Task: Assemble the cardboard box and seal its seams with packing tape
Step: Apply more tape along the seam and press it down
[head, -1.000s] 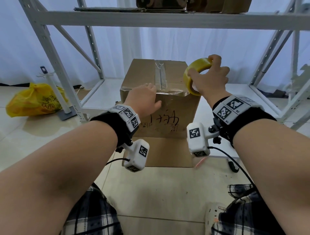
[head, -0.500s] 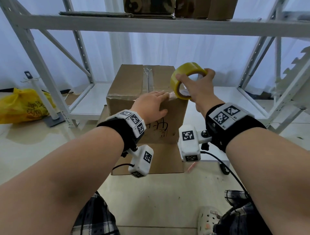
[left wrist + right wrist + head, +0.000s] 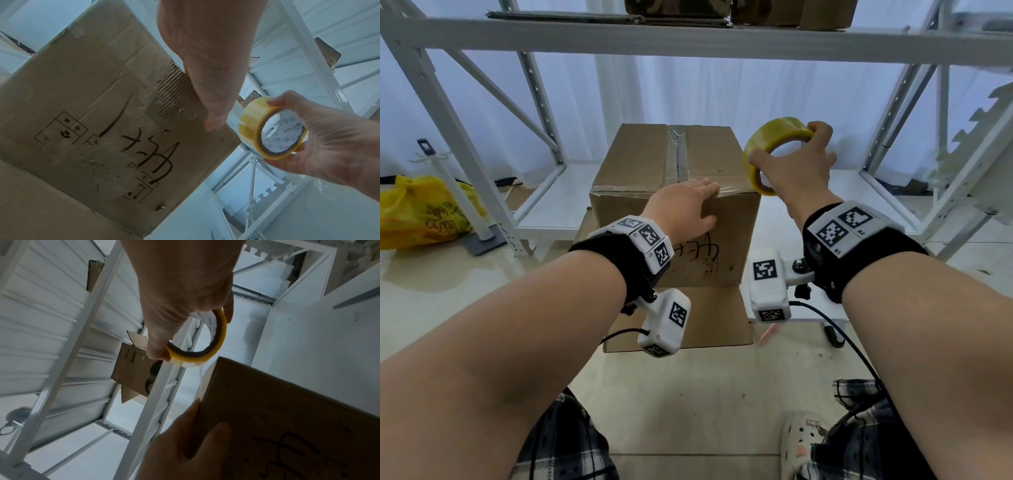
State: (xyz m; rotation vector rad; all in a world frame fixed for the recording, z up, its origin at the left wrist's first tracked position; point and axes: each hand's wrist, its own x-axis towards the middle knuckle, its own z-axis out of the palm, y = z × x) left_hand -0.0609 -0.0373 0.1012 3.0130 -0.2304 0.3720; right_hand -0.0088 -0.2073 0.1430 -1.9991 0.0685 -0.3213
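Observation:
A closed brown cardboard box stands on the floor in front of a white rack, with clear tape along its top centre seam and front top edge. My left hand lies flat on the front top edge, fingers pressing the tape there, thumb on the front face. My right hand grips a yellow tape roll in the air just right of the box's top right corner. A clear strip runs from the tape roll to the corner. In the right wrist view the tape roll hangs above the box.
A flat cardboard sheet lies under the box. The white metal rack spans overhead with boxes on its shelf; its uprights flank the box. A yellow plastic bag sits on the floor at left. My knees and a shoe are below.
My right hand has carried the tape roll rightward past the box's top right corner, drawing out tape. My left hand slid right along the front top edge.

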